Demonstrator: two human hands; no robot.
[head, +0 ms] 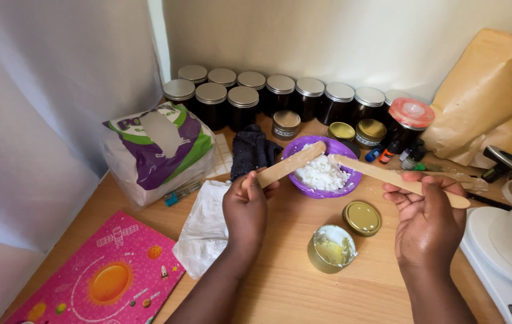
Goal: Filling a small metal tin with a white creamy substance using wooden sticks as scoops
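With a wooden stick [290,164] gripped in my left hand [245,207] and another stick [400,180] in my right hand [427,219], I scrape white crumbly stuff [322,173] over the purple bowl [352,180], the small gold tin [331,248] only part-filled and its lid [362,217] off.

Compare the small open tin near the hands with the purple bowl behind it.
The open tin is small, metallic gold and holds a smooth yellowish paste; the purple bowl is wider, plastic-looking and holds crumbly white flakes. Both wooden sticks, from the left hand and right hand, reach over the bowl, none over the tin. Both stand open on the wooden table.
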